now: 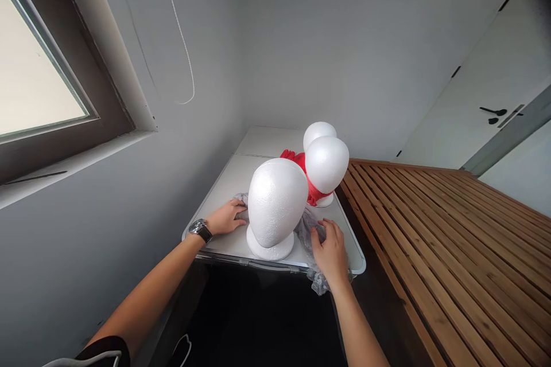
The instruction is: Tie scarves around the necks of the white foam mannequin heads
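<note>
A white foam mannequin head (278,203) stands upright on its round base near the front edge of a pale table. Grey, thin, crinkled fabric like a scarf (306,229) passes behind its neck and shows on both sides. To the head's left, my left hand (224,218), with a watch at the wrist, has its fingers on one part of the fabric. On the right, the fingers and thumb of my right hand (331,246) curve around another part. A ruffled end (319,282) hangs over the table edge below my right hand. The middle stretch is hidden by the head.
Two more white foam heads (327,163) stand farther back on the right, with red fabric (316,195) around the nearer one's neck. The table (262,140) adjoins the grey walls. A slatted wooden surface (447,229) lies to the right, and a window (38,69) is at upper left.
</note>
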A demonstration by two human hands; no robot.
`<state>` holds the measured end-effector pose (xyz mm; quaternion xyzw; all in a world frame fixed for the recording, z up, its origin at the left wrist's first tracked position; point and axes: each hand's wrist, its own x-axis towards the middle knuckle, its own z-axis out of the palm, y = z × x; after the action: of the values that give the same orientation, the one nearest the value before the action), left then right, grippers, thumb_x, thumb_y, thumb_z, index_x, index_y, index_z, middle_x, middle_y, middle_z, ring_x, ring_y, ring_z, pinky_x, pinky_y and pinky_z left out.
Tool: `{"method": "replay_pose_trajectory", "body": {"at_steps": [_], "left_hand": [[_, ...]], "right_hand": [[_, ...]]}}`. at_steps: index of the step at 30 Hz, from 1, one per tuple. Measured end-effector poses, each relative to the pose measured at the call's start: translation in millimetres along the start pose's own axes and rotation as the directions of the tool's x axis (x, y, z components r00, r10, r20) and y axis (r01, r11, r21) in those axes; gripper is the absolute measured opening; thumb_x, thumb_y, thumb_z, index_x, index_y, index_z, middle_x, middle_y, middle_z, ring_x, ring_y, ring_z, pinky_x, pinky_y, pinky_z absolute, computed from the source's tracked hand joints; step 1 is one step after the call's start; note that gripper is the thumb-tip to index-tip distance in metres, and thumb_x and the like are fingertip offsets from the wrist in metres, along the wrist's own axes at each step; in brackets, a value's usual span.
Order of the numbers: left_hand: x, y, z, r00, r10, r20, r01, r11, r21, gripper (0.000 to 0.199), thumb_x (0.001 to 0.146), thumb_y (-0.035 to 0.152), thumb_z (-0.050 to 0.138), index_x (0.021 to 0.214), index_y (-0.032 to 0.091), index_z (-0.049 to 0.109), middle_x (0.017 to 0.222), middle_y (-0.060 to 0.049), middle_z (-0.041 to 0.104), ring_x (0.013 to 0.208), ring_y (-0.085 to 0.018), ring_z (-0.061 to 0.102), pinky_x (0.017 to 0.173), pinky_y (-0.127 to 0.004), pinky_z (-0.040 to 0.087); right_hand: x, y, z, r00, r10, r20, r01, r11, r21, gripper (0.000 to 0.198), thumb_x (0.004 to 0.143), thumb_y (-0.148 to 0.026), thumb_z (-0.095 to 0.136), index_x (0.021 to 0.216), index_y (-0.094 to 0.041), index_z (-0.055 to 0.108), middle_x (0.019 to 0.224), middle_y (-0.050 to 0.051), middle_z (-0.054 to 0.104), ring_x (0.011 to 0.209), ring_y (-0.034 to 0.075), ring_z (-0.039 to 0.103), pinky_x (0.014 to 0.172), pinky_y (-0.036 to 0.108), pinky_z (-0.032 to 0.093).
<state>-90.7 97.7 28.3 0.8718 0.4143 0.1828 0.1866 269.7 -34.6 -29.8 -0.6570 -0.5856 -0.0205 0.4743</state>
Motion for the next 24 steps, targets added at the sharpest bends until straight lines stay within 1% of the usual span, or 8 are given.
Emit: {"method": "replay_pose_trajectory", "body": {"at_steps": [5, 8, 11, 14, 18, 20, 22, 24], "left_hand": [[5, 8, -13, 0.995, -0.092, -0.039, 0.078, 0.959, -0.274, 0.008, 0.081, 0.027, 0.075, 0.083, 0.02, 0.072, 0.108, -0.012, 0.075, 0.117, -0.03, 0.065, 0.122, -0.045, 0.047], [32, 15, -35, 0.971, -0.21, -0.116, 0.151, 0.911, -0.383, 0.02, 0.083, 0.03, 0.07, 0.07, 0.021, 0.059, 0.078, -0.008, 0.069, 0.087, -0.023, 0.065, 0.098, -0.039, 0.055], [78, 25, -76, 0.932, -0.315, -0.177, 0.169, 0.813, -0.557, 0.027, 0.088, 0.041, 0.065, 0.073, 0.021, 0.053, 0.068, -0.004, 0.06, 0.07, -0.018, 0.061, 0.074, -0.03, 0.053], [131, 46, -132, 0.925, -0.332, -0.185, 0.103, 0.688, -0.718, 0.032, 0.087, 0.049, 0.064, 0.079, 0.022, 0.049, 0.061, 0.003, 0.045, 0.066, -0.018, 0.064, 0.066, -0.027, 0.052], [190, 99, -208, 0.94, -0.293, -0.172, 0.036, 0.591, -0.806, 0.031, 0.086, 0.042, 0.07, 0.081, 0.022, 0.047, 0.058, 0.008, 0.033, 0.053, -0.014, 0.055, 0.057, -0.024, 0.049], [209, 133, -236, 0.958, -0.244, -0.15, 0.015, 0.565, -0.825, 0.028, 0.088, 0.035, 0.071, 0.082, 0.021, 0.048, 0.057, 0.008, 0.035, 0.043, -0.007, 0.039, 0.046, -0.02, 0.035], [219, 172, -254, 0.979, -0.152, -0.133, -0.017, 0.595, -0.803, 0.024, 0.093, 0.032, 0.068, 0.084, 0.02, 0.049, 0.06, 0.006, 0.046, 0.039, -0.003, 0.027, 0.042, -0.019, 0.02], [223, 214, -265, 0.99, -0.043, -0.132, -0.069, 0.675, -0.734, 0.021, 0.099, 0.03, 0.063, 0.087, 0.02, 0.049, 0.066, 0.004, 0.059, 0.038, -0.001, 0.024, 0.043, -0.017, 0.016]], "right_hand": [[0, 1, -1, 1.0, -0.018, -0.017, 0.018, 1.0, -0.006, 0.042, 0.106, -0.054, 0.054, 0.123, -0.018, 0.068, 0.137, 0.018, 0.067, 0.138, 0.038, 0.059, 0.116, 0.06, 0.051], [-1, -1, -2, 0.996, -0.078, -0.049, 0.077, 0.997, -0.016, 0.038, 0.107, -0.05, 0.054, 0.123, -0.019, 0.068, 0.136, 0.017, 0.068, 0.139, 0.037, 0.059, 0.115, 0.061, 0.052], [-3, -9, -6, 0.983, -0.17, -0.073, 0.167, 0.984, -0.056, 0.03, 0.109, -0.043, 0.055, 0.122, -0.019, 0.068, 0.133, 0.016, 0.071, 0.141, 0.037, 0.059, 0.114, 0.06, 0.054], [-3, -22, -16, 0.958, -0.237, -0.16, 0.217, 0.967, -0.134, 0.022, 0.108, -0.036, 0.058, 0.117, -0.019, 0.068, 0.121, 0.013, 0.075, 0.132, 0.036, 0.066, 0.108, 0.057, 0.058], [4, -41, -46, 0.912, -0.313, -0.264, 0.264, 0.943, -0.203, 0.019, 0.104, -0.029, 0.065, 0.119, -0.019, 0.07, 0.113, 0.012, 0.078, 0.116, 0.033, 0.074, 0.1, 0.051, 0.061], [14, -52, -67, 0.9, -0.314, -0.302, 0.274, 0.947, -0.168, 0.02, 0.103, -0.029, 0.067, 0.12, -0.019, 0.071, 0.112, 0.011, 0.078, 0.108, 0.03, 0.075, 0.096, 0.047, 0.061], [31, -66, -93, 0.912, -0.238, -0.333, 0.246, 0.969, -0.019, 0.02, 0.104, -0.032, 0.067, 0.117, -0.019, 0.073, 0.111, 0.011, 0.078, 0.101, 0.027, 0.076, 0.091, 0.043, 0.062], [56, -84, -121, 0.932, -0.136, -0.335, 0.217, 0.952, 0.216, 0.021, 0.106, -0.035, 0.065, 0.117, -0.019, 0.073, 0.111, 0.01, 0.078, 0.1, 0.024, 0.077, 0.089, 0.04, 0.063]]}}
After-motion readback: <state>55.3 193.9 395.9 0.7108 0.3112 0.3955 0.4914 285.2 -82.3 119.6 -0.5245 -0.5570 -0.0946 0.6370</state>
